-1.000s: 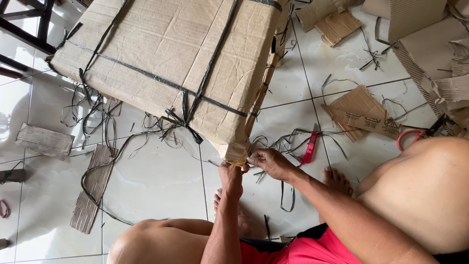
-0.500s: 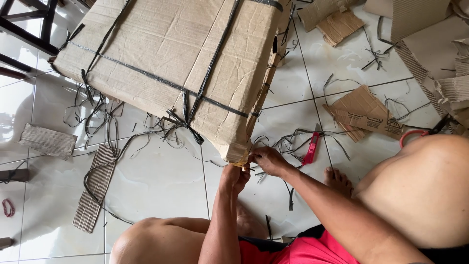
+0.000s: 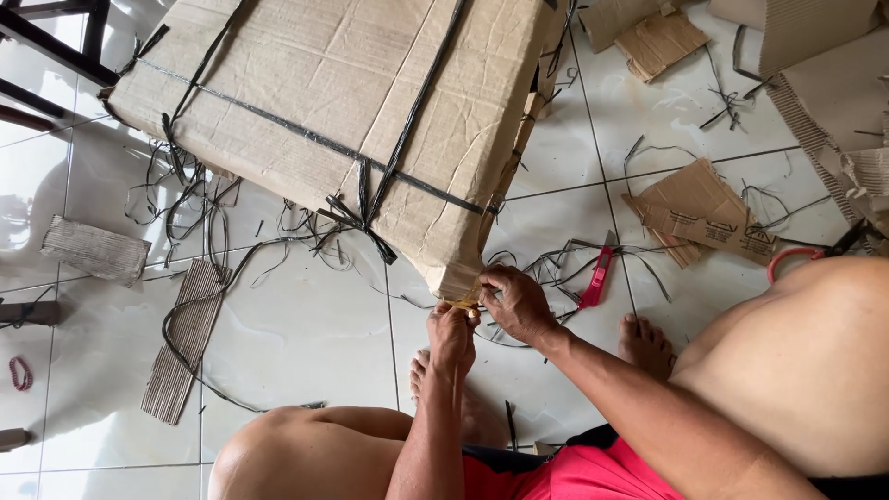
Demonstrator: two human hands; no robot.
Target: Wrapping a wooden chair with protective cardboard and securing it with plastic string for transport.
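The cardboard bundle point(image 3: 333, 120), a flat stack wrapped in brown board and crossed by black plastic straps knotted near its middle, lies tilted on the white tiled floor point(image 3: 306, 343), with its near corner lifted toward the seated person. Both hands meet at that corner. The left hand point(image 3: 451, 335) reaches up from below, its fingers curled shut around a thin yellowish strip point(image 3: 465, 301) that pokes out just under the corner. The right hand point(image 3: 515, 301) sits beside it, touching the corner, thumb and forefinger pinched on the same strip or on the edge of the board; which of the two cannot be told.

The step in hand looks like fastening or tightening a tie at the bundle's near corner. The next move would seem to call for a steady pull with one hand while the other pins the strip against the board, so the corner does not slip.

A red utility knife point(image 3: 596, 277) lies on the tiles just right of the bundle's corner, among loose black strap offcuts point(image 3: 556, 264). Torn cardboard scraps point(image 3: 708, 208) lie farther right of the bundle, and a ribbed cardboard strip point(image 3: 181, 338) lies to its lower left.
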